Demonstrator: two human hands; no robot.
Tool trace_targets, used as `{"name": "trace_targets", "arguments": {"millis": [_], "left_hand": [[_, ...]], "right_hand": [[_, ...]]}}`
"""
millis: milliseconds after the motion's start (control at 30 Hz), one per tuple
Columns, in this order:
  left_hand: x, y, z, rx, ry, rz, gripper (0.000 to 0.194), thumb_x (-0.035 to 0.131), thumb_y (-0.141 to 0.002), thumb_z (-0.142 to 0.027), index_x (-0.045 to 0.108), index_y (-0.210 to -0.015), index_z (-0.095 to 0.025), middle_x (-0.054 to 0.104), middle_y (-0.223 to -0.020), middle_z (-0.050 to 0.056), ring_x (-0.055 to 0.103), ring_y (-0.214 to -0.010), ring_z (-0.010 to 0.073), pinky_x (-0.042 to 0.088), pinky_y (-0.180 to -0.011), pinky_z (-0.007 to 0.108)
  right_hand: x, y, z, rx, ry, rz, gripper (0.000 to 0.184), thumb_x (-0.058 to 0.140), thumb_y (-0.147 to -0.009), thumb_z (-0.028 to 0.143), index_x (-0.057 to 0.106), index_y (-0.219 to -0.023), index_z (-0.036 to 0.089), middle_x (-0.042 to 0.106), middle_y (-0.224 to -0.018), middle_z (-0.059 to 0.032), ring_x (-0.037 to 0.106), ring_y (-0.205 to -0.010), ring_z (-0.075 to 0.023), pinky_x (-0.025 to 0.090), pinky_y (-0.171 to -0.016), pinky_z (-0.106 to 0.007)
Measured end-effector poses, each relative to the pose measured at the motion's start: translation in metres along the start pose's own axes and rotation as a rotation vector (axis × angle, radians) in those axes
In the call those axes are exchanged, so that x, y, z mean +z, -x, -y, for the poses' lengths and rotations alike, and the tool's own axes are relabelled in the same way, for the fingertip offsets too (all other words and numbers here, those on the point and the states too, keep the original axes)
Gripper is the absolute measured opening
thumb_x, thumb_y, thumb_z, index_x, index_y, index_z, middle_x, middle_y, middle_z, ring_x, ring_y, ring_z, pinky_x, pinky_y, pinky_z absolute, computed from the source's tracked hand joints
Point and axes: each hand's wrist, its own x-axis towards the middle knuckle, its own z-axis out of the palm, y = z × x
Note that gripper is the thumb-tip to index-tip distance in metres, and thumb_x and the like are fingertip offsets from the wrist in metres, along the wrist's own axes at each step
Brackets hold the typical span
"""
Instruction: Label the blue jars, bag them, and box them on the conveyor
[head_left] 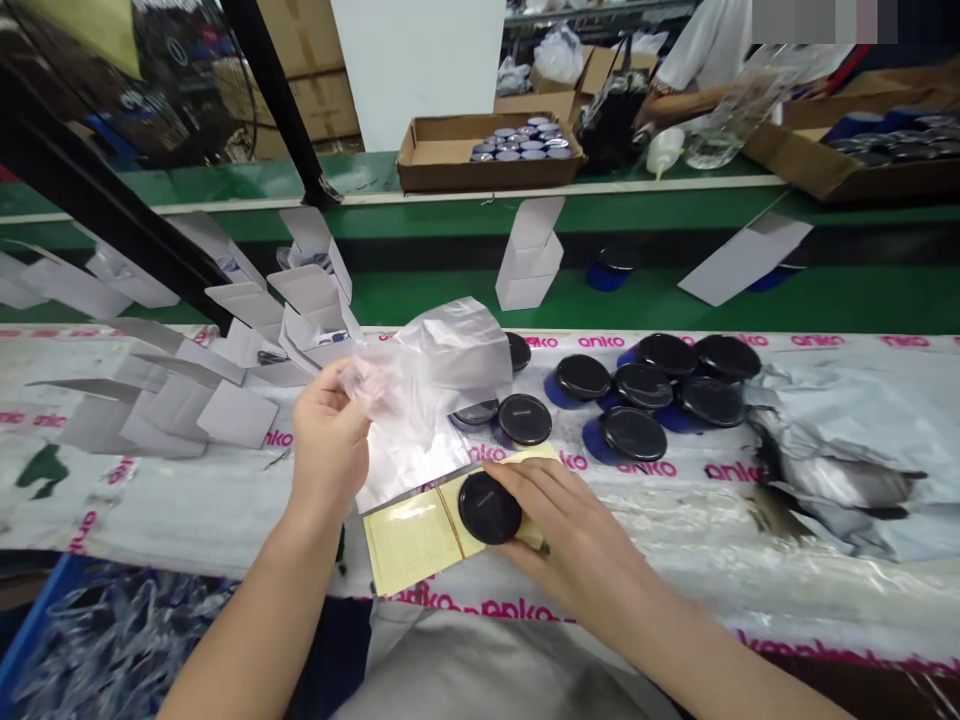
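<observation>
Pinched in the fingers of my left hand point(330, 425) is a clear plastic bag point(457, 350), which spreads out to the right above the table. My right hand point(562, 515) grips a round jar with a black lid point(489, 507) by its side, over a pale yellow sticker sheet point(409, 540). The jar's body is mostly hidden beneath its lid. Just beyond it stand more black-lidded jars point(523, 420), some partly behind the bag. A further group of blue jars with black lids point(634, 435) stands to the right.
Open white boxes point(180, 405) crowd the left side. One upright white box point(529, 255) stands on the green conveyor point(420, 295). A cardboard tray point(491, 178) of jars sits behind. A blue bin point(37, 620) of plastic pieces is lower left; another person's arm point(690, 103) shows at back right.
</observation>
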Motion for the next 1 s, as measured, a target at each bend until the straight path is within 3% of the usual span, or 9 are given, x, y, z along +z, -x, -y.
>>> {"name": "trace_targets", "arguments": {"millis": [100,233,333,433,567,667,800,867,1000], "left_hand": [[0.004,0.004,0.004,0.075,-0.117,0.035,0.015,0.077,-0.066,-0.014,0.073,-0.079,-0.021,0.074,-0.082,0.000,0.068,-0.079,0.0151,0.056,-0.074,0.027],[0.013,0.014,0.003,0.166,-0.313,0.102,0.010,0.072,-0.070,-0.015,0.074,-0.078,-0.021,0.073,-0.076,-0.001,0.067,-0.074,0.0154,0.055,-0.068,0.026],[0.019,0.019,0.001,0.190,-0.407,0.128,0.010,0.070,-0.070,-0.015,0.073,-0.077,-0.021,0.072,-0.075,-0.001,0.066,-0.070,0.0146,0.054,-0.063,0.025],[0.022,0.020,-0.002,0.220,-0.435,0.115,0.010,0.068,-0.072,-0.015,0.072,-0.079,-0.021,0.071,-0.076,-0.001,0.067,-0.073,0.0150,0.054,-0.063,0.024],[0.023,0.020,-0.004,0.262,-0.419,0.066,0.009,0.067,-0.074,-0.017,0.071,-0.080,-0.021,0.071,-0.077,0.000,0.067,-0.075,0.0154,0.054,-0.063,0.024],[0.022,0.020,-0.004,0.295,-0.458,0.018,0.012,0.066,-0.072,-0.014,0.070,-0.080,-0.021,0.069,-0.075,-0.001,0.065,-0.072,0.0147,0.053,-0.062,0.023],[0.018,0.024,-0.005,0.361,-0.546,0.049,0.012,0.065,-0.075,-0.013,0.070,-0.082,-0.021,0.069,-0.078,-0.001,0.064,-0.073,0.0144,0.053,-0.065,0.025],[0.016,0.026,-0.007,0.358,-0.563,0.106,0.010,0.065,-0.079,-0.014,0.071,-0.083,-0.022,0.069,-0.080,-0.001,0.064,-0.074,0.0144,0.053,-0.067,0.025],[0.010,0.029,-0.011,0.294,-0.556,0.225,0.007,0.067,-0.086,-0.017,0.072,-0.086,-0.022,0.070,-0.081,0.000,0.065,-0.074,0.0142,0.053,-0.067,0.024]], "right_hand": [[-0.011,0.001,0.013,0.059,-0.281,-0.047,0.062,0.072,-0.085,0.021,0.053,-0.142,0.036,0.062,-0.136,-0.0080,0.063,-0.126,-0.0298,0.057,-0.103,-0.047],[-0.035,-0.005,0.036,0.078,-0.697,-0.023,0.074,0.071,-0.080,0.010,0.051,-0.142,0.046,0.060,-0.129,-0.0035,0.068,-0.114,-0.0217,0.062,-0.090,-0.031],[-0.037,-0.010,0.042,0.057,-0.793,0.051,0.082,0.076,-0.069,0.004,0.056,-0.139,0.043,0.057,-0.129,-0.0041,0.066,-0.117,-0.0224,0.058,-0.099,-0.035],[-0.027,-0.013,0.041,0.046,-0.861,0.103,0.076,0.080,-0.061,0.003,0.063,-0.128,0.037,0.057,-0.128,-0.0046,0.064,-0.120,-0.0249,0.054,-0.104,-0.039],[-0.017,-0.015,0.042,0.126,-1.016,0.182,0.064,0.084,-0.066,0.015,0.064,-0.124,0.034,0.067,-0.121,-0.0041,0.068,-0.113,-0.0254,0.057,-0.099,-0.041],[-0.016,-0.011,0.047,0.148,-0.890,0.110,0.062,0.081,-0.072,0.016,0.064,-0.128,0.038,0.065,-0.126,-0.0063,0.069,-0.110,-0.0258,0.061,-0.095,-0.042],[-0.014,-0.012,0.047,0.104,-0.573,-0.105,0.075,0.082,-0.074,0.020,0.056,-0.140,0.044,0.037,-0.158,-0.0089,0.065,-0.117,-0.0278,0.063,-0.091,-0.043],[-0.013,-0.019,0.045,0.150,-0.529,-0.137,0.087,0.083,-0.073,0.023,0.045,-0.149,0.042,0.029,-0.164,-0.0105,0.067,-0.112,-0.0267,0.064,-0.089,-0.045],[-0.014,-0.036,0.039,0.238,-0.500,-0.016,0.095,0.083,-0.074,0.026,0.036,-0.156,0.035,0.055,-0.148,-0.0122,0.066,-0.119,-0.0309,0.058,-0.101,-0.053]]}}
